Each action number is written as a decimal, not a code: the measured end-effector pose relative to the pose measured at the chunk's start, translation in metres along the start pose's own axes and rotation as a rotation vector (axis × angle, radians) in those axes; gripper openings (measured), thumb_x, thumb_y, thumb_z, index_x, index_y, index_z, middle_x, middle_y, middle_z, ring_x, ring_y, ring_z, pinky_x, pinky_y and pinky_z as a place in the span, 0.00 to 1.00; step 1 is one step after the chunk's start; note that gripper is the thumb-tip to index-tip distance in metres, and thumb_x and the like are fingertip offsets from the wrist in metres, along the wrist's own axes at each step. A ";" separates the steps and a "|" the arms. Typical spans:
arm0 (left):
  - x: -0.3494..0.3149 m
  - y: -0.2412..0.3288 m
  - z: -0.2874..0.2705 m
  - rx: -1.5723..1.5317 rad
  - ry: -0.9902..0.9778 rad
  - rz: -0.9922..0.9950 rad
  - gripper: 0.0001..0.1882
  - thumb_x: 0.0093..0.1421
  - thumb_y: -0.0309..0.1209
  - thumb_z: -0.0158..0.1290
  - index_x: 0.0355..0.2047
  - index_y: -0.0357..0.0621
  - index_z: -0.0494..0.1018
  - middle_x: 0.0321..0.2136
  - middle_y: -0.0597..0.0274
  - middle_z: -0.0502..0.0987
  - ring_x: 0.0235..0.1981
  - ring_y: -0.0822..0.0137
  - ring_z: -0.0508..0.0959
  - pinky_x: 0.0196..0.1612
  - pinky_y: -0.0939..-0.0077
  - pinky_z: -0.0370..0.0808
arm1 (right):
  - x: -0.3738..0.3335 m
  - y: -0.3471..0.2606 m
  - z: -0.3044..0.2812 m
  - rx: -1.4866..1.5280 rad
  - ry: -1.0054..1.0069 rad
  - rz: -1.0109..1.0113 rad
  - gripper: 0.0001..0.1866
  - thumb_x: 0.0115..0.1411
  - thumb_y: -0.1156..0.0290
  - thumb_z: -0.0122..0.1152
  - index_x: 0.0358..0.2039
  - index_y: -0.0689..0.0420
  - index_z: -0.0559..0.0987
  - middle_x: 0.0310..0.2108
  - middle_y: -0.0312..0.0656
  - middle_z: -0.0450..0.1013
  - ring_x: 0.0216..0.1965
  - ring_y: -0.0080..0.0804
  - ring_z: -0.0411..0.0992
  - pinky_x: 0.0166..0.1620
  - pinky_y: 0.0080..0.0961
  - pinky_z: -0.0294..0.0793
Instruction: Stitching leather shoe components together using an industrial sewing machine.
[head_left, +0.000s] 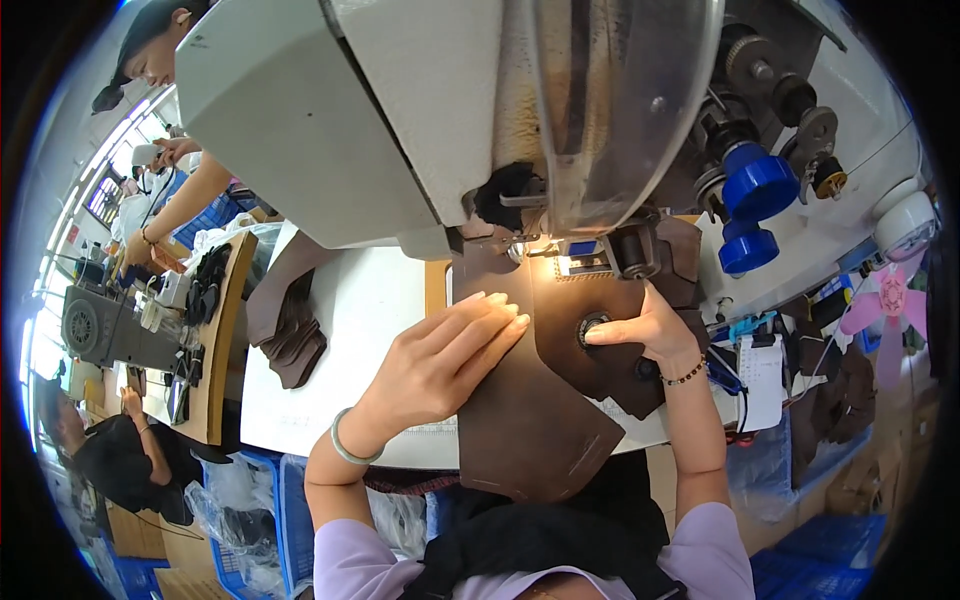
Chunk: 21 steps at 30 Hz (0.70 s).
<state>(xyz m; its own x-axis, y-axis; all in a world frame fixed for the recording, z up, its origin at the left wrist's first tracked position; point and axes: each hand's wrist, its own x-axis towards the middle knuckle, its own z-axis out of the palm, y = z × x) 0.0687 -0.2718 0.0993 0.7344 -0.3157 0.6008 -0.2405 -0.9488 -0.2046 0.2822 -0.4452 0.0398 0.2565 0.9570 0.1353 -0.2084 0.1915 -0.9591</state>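
Nearest the wearer, a brown panel point(530, 440) lies on the white surface point(365, 290), its lower end extending past the front edge. The left hand point(430, 368) rests on this panel, fingers extended and close together, gripping nothing visible. The right hand point(660, 330) is at a second brown piece point(565, 295), overlapping the panel: thumb straight and touching a round dark ring point(595, 318), index finger pointing toward the machine. Its remaining fingers are largely hidden; whether they grip cannot be told.

Farther in, both pieces reach beneath the lit needle area of a pale sewing machine point(300, 130), with blue knobs point(760, 183) on its right. Left of the panel lies a stack of brown pieces point(292, 335); well right, a notepad point(762, 382). Beyond, a pink fan point(892, 303) stands right and a co-worker's forearm point(193, 200) shows upper left.
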 end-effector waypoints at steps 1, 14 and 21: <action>0.001 0.001 -0.001 -0.036 -0.027 -0.014 0.21 0.48 0.29 0.52 0.44 0.39 0.78 0.43 0.57 0.78 0.47 0.57 0.79 0.45 0.67 0.80 | 0.000 0.000 0.000 -0.002 -0.003 -0.001 0.27 0.49 0.80 0.69 0.51 0.64 0.74 0.45 0.38 0.75 0.45 0.22 0.71 0.51 0.23 0.70; 0.000 -0.001 -0.005 -0.008 -0.047 0.014 0.24 0.46 0.25 0.53 0.47 0.33 0.75 0.41 0.59 0.76 0.45 0.61 0.79 0.44 0.74 0.79 | -0.004 -0.005 0.005 -0.023 0.056 0.025 0.27 0.47 0.81 0.70 0.49 0.64 0.74 0.43 0.38 0.76 0.43 0.22 0.73 0.50 0.23 0.72; 0.001 -0.010 0.004 -0.019 -0.004 0.001 0.24 0.46 0.26 0.53 0.46 0.33 0.76 0.40 0.59 0.75 0.44 0.60 0.79 0.42 0.74 0.79 | -0.001 -0.008 0.009 0.074 0.110 0.082 0.29 0.47 0.81 0.69 0.52 0.65 0.71 0.44 0.40 0.75 0.44 0.24 0.73 0.50 0.23 0.73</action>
<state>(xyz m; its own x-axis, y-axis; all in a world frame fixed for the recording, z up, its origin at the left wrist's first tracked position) 0.0744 -0.2629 0.0992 0.7363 -0.3171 0.5977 -0.2533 -0.9483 -0.1911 0.2750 -0.4458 0.0494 0.3366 0.9413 0.0251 -0.3010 0.1328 -0.9443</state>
